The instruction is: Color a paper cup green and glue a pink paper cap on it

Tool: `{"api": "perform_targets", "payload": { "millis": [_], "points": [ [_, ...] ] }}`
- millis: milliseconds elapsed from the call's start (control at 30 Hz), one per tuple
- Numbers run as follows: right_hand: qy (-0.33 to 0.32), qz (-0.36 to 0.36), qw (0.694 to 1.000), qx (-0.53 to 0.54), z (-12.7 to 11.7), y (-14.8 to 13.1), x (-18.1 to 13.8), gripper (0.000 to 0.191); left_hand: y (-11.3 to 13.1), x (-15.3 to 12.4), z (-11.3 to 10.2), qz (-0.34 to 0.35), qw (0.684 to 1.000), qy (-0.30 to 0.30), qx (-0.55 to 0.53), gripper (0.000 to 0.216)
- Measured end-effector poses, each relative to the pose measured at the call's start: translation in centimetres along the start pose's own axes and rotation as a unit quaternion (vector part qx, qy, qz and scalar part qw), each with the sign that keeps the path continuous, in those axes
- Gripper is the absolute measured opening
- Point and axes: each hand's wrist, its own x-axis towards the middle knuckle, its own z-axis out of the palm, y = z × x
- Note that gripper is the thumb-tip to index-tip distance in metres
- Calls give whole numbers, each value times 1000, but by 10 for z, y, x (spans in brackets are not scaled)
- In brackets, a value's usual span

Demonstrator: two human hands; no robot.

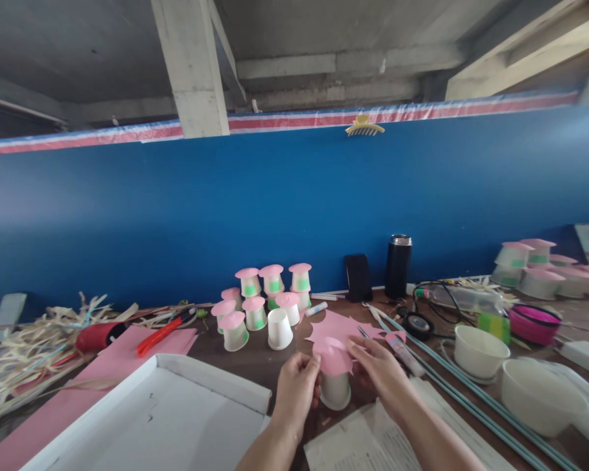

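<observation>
An upside-down white paper cup point(336, 392) stands on the table in front of me, with a pink paper disc point(332, 358) on its top. The fingers of my left hand point(297, 386) are closed in a pinch at the disc's left edge. From the other side, my right hand point(379, 365) grips the right edge, its fingertips partly hidden. Just behind lies a jagged-edged sheet of pink paper point(334, 324). A bare white cup point(279, 329) is upside down to the left, beside several cups topped with pink discs point(254, 313), some of them stacked.
At left are a white box lid point(196, 418), pink sheets point(83, 405), an orange-red tool point(160, 337) and paper strips point(34, 360). A black flask point(398, 267), phone point(358, 278), black tape roll point(418, 325), blue-green rods point(476, 386) and white bowls point(481, 352) stand or lie right.
</observation>
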Motion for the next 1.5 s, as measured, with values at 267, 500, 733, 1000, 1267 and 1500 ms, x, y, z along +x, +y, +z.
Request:
{"api": "perform_targets", "payload": {
  "millis": [267,500,733,1000,1267,1500],
  "points": [
    [-8,31,999,-5,-5,-14,-12,44,0,2,-1,3,1000,10,-14,35],
    [-55,40,998,14,-6,-23,-18,49,-1,2,-1,4,999,7,-32,38],
    [-92,39,994,53,-9,-23,-17,47,3,2,-3,7,997,11,-77,44],
    [-90,35,991,93,-5,-27,-22,45,9,0,-3,13,982,-24,-185,35],
    [-81,-7,989,125,-4,-31,-26,52,16,0,-6,5,961,-47,-273,29],
    [-27,-9,994,102,-3,-28,-22,50,17,-2,-7,-9,954,-66,-292,27]
  ]
}}
